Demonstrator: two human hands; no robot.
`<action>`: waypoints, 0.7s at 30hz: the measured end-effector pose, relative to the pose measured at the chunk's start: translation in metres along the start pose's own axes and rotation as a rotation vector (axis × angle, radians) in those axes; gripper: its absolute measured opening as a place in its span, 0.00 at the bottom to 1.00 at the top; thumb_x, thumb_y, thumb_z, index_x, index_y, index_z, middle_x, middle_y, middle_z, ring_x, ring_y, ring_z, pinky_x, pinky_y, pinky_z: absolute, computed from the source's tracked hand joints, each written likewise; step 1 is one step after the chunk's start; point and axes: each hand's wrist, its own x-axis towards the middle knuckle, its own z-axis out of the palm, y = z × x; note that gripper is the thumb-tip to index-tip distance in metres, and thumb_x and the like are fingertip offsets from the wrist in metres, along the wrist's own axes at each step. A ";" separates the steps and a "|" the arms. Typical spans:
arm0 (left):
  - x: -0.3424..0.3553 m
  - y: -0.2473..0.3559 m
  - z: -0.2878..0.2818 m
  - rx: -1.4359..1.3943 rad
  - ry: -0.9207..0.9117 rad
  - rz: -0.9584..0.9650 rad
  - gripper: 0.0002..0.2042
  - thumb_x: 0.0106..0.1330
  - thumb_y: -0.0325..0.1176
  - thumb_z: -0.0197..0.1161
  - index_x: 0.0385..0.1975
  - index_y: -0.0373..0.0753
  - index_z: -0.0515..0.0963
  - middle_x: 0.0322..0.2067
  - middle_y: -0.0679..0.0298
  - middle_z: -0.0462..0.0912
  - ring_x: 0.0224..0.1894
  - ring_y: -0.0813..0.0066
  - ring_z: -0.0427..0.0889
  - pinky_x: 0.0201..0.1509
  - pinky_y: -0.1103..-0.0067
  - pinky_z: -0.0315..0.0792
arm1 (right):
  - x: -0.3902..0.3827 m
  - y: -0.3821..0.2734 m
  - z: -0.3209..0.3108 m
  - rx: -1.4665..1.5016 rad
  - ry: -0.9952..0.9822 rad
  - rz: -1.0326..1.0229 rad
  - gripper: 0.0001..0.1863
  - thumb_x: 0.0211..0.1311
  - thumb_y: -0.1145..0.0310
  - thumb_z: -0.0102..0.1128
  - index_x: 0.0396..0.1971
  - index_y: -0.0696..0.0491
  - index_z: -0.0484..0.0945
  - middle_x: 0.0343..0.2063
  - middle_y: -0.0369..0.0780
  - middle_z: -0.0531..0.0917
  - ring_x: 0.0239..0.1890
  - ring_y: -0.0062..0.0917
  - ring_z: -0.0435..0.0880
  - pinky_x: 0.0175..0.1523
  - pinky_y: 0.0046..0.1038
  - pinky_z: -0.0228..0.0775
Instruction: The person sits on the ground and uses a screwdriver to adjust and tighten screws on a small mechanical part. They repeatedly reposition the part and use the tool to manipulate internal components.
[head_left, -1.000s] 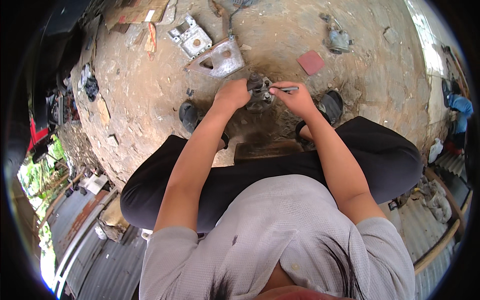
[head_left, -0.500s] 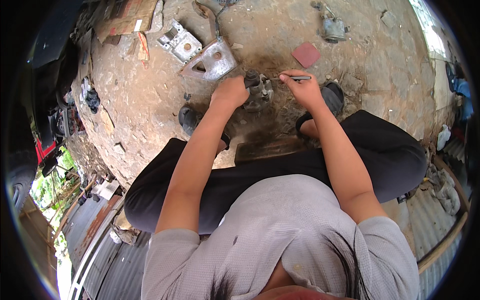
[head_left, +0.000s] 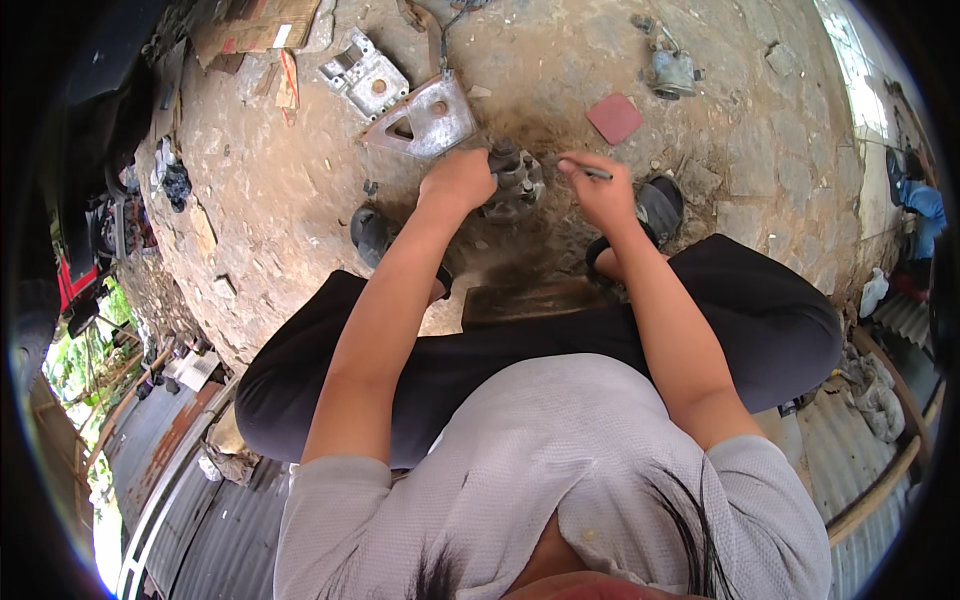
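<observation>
A greasy dark metal machine part [head_left: 516, 190] stands on the ground between my feet, with a dark upright stub at its top. My left hand [head_left: 458, 182] is closed against that stub, its fingers wrapped on the stub's left side. To the right of the part, and apart from it, my right hand [head_left: 602, 190] pinches a slim tool with a grey handle [head_left: 597, 173]. The tool's tip is hidden or too blurred to tell its kind. Just beyond my left hand lies a triangular metal plate [head_left: 440, 115] with a cut-out.
Next to the plate lies a silvery metal housing [head_left: 364, 82]. A red square pad [head_left: 615, 118] and a grey cylindrical metal part [head_left: 672, 72] are farther right. My sandalled feet [head_left: 660, 205] flank the work. Cardboard [head_left: 250, 35] lies far left; corrugated sheets [head_left: 235, 520] are at lower left.
My right hand has drawn the slim tool away from the metal part and turned it, so its handle looks shorter. My left hand stays on the part.
</observation>
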 end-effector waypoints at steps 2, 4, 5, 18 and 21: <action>-0.001 -0.001 -0.001 -0.010 0.001 -0.005 0.18 0.67 0.36 0.60 0.55 0.40 0.82 0.56 0.49 0.85 0.59 0.48 0.84 0.63 0.57 0.78 | 0.010 0.005 -0.010 -0.034 0.017 0.090 0.09 0.66 0.65 0.75 0.40 0.54 0.92 0.39 0.40 0.93 0.40 0.23 0.88 0.47 0.27 0.78; -0.007 0.001 -0.005 0.002 -0.003 -0.016 0.18 0.67 0.36 0.59 0.55 0.40 0.82 0.56 0.49 0.85 0.59 0.48 0.84 0.64 0.57 0.78 | 0.016 0.007 -0.013 0.092 -0.036 0.123 0.10 0.66 0.65 0.75 0.41 0.54 0.92 0.38 0.40 0.93 0.38 0.23 0.87 0.45 0.27 0.77; -0.006 0.001 -0.004 0.003 0.007 -0.005 0.18 0.67 0.36 0.59 0.55 0.40 0.83 0.56 0.49 0.86 0.59 0.48 0.84 0.64 0.57 0.78 | 0.013 0.008 -0.008 0.194 -0.129 0.115 0.11 0.66 0.64 0.75 0.42 0.54 0.91 0.36 0.39 0.92 0.36 0.22 0.85 0.44 0.28 0.77; -0.007 0.006 -0.007 0.028 0.003 -0.006 0.18 0.67 0.35 0.60 0.55 0.40 0.83 0.55 0.49 0.86 0.58 0.48 0.85 0.63 0.57 0.78 | 0.007 0.003 0.004 0.273 -0.176 0.163 0.13 0.68 0.62 0.74 0.44 0.54 0.90 0.37 0.37 0.91 0.39 0.20 0.85 0.45 0.25 0.76; -0.010 0.011 -0.008 0.035 -0.001 0.002 0.18 0.67 0.36 0.60 0.56 0.41 0.83 0.55 0.50 0.86 0.58 0.49 0.85 0.63 0.57 0.79 | 0.010 -0.001 -0.004 0.295 -0.232 0.264 0.12 0.68 0.63 0.74 0.44 0.55 0.90 0.38 0.37 0.91 0.40 0.19 0.85 0.46 0.25 0.76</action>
